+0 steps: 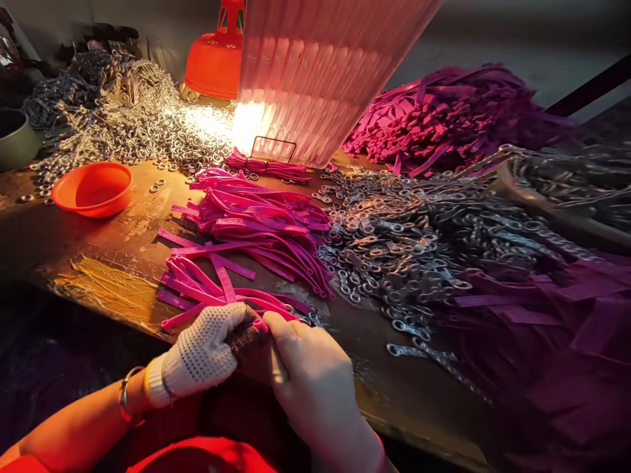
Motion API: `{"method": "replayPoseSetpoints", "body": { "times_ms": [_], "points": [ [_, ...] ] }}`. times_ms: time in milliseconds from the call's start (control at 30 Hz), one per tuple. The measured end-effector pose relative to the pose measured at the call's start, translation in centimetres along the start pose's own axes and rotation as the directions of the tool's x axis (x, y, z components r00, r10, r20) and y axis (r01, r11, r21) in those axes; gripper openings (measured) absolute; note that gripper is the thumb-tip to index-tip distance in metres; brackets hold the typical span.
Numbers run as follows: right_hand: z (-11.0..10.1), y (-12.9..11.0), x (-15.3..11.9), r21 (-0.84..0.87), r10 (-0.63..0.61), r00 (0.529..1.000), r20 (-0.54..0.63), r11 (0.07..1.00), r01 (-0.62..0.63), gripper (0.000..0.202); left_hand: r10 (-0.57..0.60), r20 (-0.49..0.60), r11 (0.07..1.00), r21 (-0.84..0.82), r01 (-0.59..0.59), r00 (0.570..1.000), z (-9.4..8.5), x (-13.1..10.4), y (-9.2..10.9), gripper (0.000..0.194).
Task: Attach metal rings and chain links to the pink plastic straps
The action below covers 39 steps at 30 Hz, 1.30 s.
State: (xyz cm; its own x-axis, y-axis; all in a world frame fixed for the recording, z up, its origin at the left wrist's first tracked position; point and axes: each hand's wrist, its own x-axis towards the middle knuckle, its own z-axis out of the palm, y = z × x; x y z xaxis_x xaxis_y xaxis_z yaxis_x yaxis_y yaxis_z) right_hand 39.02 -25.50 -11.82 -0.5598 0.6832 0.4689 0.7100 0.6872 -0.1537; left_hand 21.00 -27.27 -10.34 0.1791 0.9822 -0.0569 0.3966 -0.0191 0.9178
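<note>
Low at the table's front edge, my left hand [204, 351], in a white dotted glove with dark, worn fingertips, is closed on a pink strap [259, 323]. Only the small looped end of that strap shows, between the two hands. My right hand [315, 378] is bare and closed, its thumb tip and bent forefinger meeting the strap end. Whatever else lies inside its curled fingers is hidden. Just beyond both hands spreads a loose pile of pink straps [261, 223]. To its right lies a heap of metal links [404, 243] with ringed ends.
An orange bowl [93, 190] stands at left, before a mound of metal rings [123, 125]. An orange lamp [213, 66] shines behind a ribbed translucent panel [315, 72]. More purple-pink straps [453, 118] are heaped at back right, and dark purple ones [557, 328] at near right.
</note>
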Motion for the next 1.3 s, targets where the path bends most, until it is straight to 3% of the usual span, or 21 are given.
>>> {"method": "replayPoseSetpoints", "body": {
  "times_ms": [167,233,300,367,433,500,600,700,833,933,1000,1067,1167,1233,1300],
  "points": [
    [0.4,0.0,1.0,-0.178,-0.068,0.996,-0.062,0.982,0.056,0.021,-0.08,0.232,0.953,-0.267,0.143,0.969,-1.3,1.4,-0.2,0.034],
    [0.5,0.2,1.1,-0.155,-0.11,0.992,-0.058,0.983,0.1,0.021,-0.056,0.233,0.964,-0.242,0.114,0.971,-1.6,1.7,-0.8,0.03],
    [0.5,0.4,1.1,-0.028,-0.103,0.994,-0.047,0.994,0.102,0.021,0.0,0.201,0.99,-0.141,0.029,0.98,-1.8,1.8,-1.5,0.027],
    [0.4,0.6,1.1,0.202,-0.022,1.0,-0.022,0.979,0.026,0.019,0.063,0.229,0.993,-0.113,-0.037,0.971,-2.0,1.8,-2.1,0.025],
    [0.4,0.7,1.3,0.424,0.075,0.996,0.039,0.902,-0.085,0.018,0.087,0.265,0.988,-0.149,-0.048,0.96,-2.1,1.9,-2.3,0.025],
    [0.3,0.6,1.5,0.485,0.117,0.99,0.073,0.864,-0.138,0.019,0.068,0.26,0.983,-0.181,-0.021,0.963,-2.1,2.2,-2.4,0.027],
    [0.4,0.4,1.7,0.188,0.043,0.999,0.014,0.981,-0.045,0.018,0.03,0.229,0.98,-0.199,0.017,0.973,-2.1,2.4,-2.4,0.028],
    [0.6,0.4,1.8,-0.146,-0.083,0.997,0.005,0.986,0.083,0.022,0.054,0.231,0.994,-0.108,-0.03,0.971,-2.0,2.2,-2.3,0.021],
    [0.7,0.6,2.2,-0.195,-0.083,0.996,-0.024,0.978,0.077,0.021,0.107,0.22,0.989,0.075,-0.126,0.97,-1.5,2.1,-2.1,0.013],
    [0.4,0.7,2.4,-0.137,-0.015,0.998,-0.068,0.991,0.006,0.021,0.105,0.235,0.994,-0.058,-0.094,0.966,-1.2,2.4,-2.0,0.013],
    [-0.1,0.8,2.5,-0.052,0.025,0.999,-0.023,0.998,-0.026,0.024,0.06,0.223,0.976,-0.219,-0.01,0.973,-1.0,2.5,-2.0,0.021],
    [-0.4,1.0,2.4,0.045,0.058,0.995,0.086,0.997,-0.062,0.033,0.008,0.155,0.962,-0.27,0.034,0.988,-0.7,2.4,-2.1,0.028],
    [-0.6,1.4,2.3,0.1,0.133,0.957,0.259,0.981,-0.163,0.04,0.082,0.047,0.994,-0.079,-0.078,0.995,-0.1,1.9,-2.5,0.023],
    [-0.3,1.6,2.2,0.089,0.175,0.924,0.34,0.972,-0.217,0.024,0.141,0.024,0.986,0.089,-0.143,0.99,0.4,1.6,-2.8,0.022],
    [0.0,1.6,1.9,0.041,0.163,0.918,0.361,0.981,-0.19,0.006,0.173,0.01,0.964,0.205,-0.171,0.985,0.7,1.4,-3.0,0.021]
  ]
}}
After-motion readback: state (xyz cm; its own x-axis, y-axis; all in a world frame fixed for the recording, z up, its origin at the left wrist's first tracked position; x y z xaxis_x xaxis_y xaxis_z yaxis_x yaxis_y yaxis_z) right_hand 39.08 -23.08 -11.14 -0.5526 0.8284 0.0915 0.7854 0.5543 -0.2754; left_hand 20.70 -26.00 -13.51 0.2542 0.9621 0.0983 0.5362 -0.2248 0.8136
